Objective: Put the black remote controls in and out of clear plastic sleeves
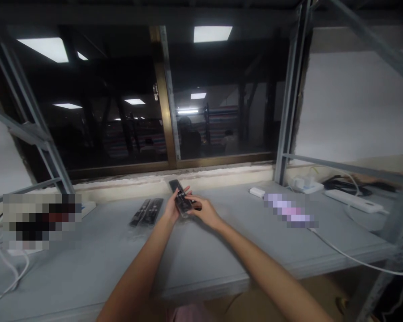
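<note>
A black remote control (182, 200) is held up over the grey shelf (201, 255), tilted, its buttons facing me. My left hand (172, 208) is closed around its left side, with fingertips showing past the far edge. My right hand (205, 212) grips the lower right part, the thumb and fingers pressed on it. Shiny clear plastic seems to cover its near end. Just left of my hands lie two more black remote controls (141, 213) (153, 211) side by side, in clear plastic.
At right a blurred-out device (289, 210) lies with a white cable (349, 256); a white charger (257, 192) is beside it. Further right are a power strip (354, 201) and black cables (352, 184). Metal posts (286, 103) flank the window. Pixelated items (40, 223) sit at left.
</note>
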Available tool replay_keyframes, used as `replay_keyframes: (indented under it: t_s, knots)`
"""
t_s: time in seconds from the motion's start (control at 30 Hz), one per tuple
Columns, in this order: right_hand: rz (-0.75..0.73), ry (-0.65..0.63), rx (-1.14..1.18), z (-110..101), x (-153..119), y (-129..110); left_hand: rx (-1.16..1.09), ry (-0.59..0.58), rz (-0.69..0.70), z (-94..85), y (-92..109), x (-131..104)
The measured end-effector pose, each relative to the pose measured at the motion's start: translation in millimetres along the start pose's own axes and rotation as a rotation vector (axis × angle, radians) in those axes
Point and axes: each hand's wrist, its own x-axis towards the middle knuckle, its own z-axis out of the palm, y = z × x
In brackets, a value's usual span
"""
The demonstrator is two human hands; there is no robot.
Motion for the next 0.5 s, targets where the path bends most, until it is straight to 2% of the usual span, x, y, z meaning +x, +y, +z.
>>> replay_keyframes:
  t_s: [0.17,0.33,0.5]
  knots:
    - [-0.025,0.038,-0.112,-0.1,-2.0,1.1,0.044,-0.089,-0.039,7.9,-3.8,-4.1]
    - [-0.108,0.163,-0.345,1.1,-9.2,-5.3,0.115,-0.154,-0.06,12.1,-9.1,-6.1]
    - [-0.09,0.278,-0.527,-0.4,-13.4,-10.0,0.145,-0.219,-0.077,13.2,-17.5,-2.3]
